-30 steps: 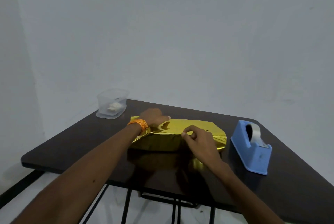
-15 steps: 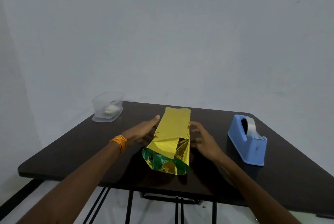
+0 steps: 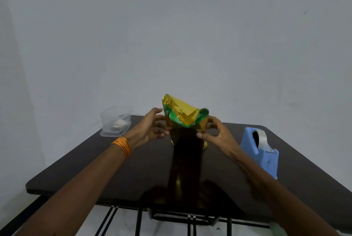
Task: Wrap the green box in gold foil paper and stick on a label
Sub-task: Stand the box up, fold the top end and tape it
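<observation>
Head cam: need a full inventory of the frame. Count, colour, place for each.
green box: 1, green end showing on top, upright at table centre, between both hands
gold foil paper: 1 sheet, gold, wrapped round the box, top end only partly folded over
plastic container: 1, clear, far left corner of the table
white lump: 1, white, inside the container; cannot tell what it is
tape dispenser: 1, blue, right side of the table
tape roll: 1, greyish, in the dispenser
table: 1, dark glossy top, black metal legs
wristbands: several, orange, left wrist
left hand: holds the box's left side
right hand: holds the box's right side
</observation>
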### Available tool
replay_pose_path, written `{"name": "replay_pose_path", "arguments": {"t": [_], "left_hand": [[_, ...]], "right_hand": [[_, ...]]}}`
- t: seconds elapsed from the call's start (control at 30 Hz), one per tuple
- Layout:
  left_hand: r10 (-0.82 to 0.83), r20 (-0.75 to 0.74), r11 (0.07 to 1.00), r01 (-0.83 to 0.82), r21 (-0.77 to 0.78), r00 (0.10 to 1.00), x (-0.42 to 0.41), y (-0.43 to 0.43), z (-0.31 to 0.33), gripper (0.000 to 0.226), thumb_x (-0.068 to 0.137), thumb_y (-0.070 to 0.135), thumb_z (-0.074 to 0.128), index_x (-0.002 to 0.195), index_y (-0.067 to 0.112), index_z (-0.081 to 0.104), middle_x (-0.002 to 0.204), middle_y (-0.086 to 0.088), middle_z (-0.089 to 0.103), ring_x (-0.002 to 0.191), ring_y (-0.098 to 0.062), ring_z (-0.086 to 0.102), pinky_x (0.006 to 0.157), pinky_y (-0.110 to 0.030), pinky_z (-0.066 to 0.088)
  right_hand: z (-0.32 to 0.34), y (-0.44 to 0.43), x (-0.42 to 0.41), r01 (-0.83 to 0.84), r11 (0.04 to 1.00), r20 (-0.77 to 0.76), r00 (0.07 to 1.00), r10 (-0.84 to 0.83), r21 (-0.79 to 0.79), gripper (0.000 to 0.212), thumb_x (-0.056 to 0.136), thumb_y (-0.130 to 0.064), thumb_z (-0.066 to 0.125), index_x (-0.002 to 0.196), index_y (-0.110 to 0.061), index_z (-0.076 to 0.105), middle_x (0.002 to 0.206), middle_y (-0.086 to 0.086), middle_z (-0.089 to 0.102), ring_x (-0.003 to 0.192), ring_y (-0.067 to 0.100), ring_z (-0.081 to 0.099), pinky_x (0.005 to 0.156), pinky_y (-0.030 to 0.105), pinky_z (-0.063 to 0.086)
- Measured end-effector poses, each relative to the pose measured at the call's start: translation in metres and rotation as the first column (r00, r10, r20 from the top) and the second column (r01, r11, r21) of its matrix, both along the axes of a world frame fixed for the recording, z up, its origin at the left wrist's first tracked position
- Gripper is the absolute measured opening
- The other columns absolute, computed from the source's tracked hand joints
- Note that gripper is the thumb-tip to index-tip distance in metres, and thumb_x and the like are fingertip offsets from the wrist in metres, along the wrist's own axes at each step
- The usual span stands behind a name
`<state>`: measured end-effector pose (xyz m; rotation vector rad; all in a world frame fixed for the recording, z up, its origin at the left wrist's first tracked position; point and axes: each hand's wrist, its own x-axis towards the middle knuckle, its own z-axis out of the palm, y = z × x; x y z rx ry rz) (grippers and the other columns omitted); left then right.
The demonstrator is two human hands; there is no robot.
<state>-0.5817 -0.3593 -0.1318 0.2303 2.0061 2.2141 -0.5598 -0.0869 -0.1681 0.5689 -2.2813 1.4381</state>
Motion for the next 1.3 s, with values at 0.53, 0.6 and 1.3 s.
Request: {"name": "replay_pose_path", "arguments": {"t": [0.53, 0.6, 1.3], "left_hand": [[-0.04, -0.34, 0.967, -0.049, -0.248, 0.94, -0.019, 0.039, 0.005, 0.071, 0.063, 0.041, 0.087, 0.122, 0.022, 0.052, 0.118, 0.001, 0.059, 0.114, -0.018, 0.059, 0.094, -0.03, 0.052], [0.037, -0.4, 0.951, -0.155, -0.267, 0.916, -0.01, 0.045, 0.007, 0.071, 0.064, 0.046, 0.089, 0.119, 0.024, 0.051, 0.114, 0.005, 0.058, 0.109, -0.013, 0.059, 0.089, -0.029, 0.053], [-0.054, -0.518, 0.988, -0.028, -0.15, 0.853, 0.035, 0.061, 0.025, 0.065, 0.084, -0.01, 0.063, 0.137, 0.017, 0.037, 0.114, -0.01, 0.068, 0.103, -0.017, 0.068, 0.076, -0.023, 0.056]], "right_hand": [[0.037, 0.002, -0.006, 0.097, 0.993, 0.247, 0.966, -0.076, -0.072, 0.082, 0.076, -0.076, 0.048, 0.135, -0.019, 0.049, 0.123, 0.006, 0.058, 0.103, 0.016, 0.061, 0.092, 0.047, 0.055], [0.035, -0.001, -0.004, 0.231, 0.96, 0.17, 0.964, -0.204, -0.157, 0.084, 0.079, -0.077, 0.055, 0.14, -0.02, 0.044, 0.124, 0.004, 0.057, 0.106, 0.018, 0.061, 0.089, 0.043, 0.056], [0.047, -0.025, 0.01, 0.32, 0.942, -0.02, 0.946, -0.323, -0.096, 0.088, 0.054, -0.055, 0.089, 0.125, -0.023, 0.049, 0.115, 0.001, 0.06, 0.102, 0.015, 0.062, 0.081, 0.027, 0.055]]}}
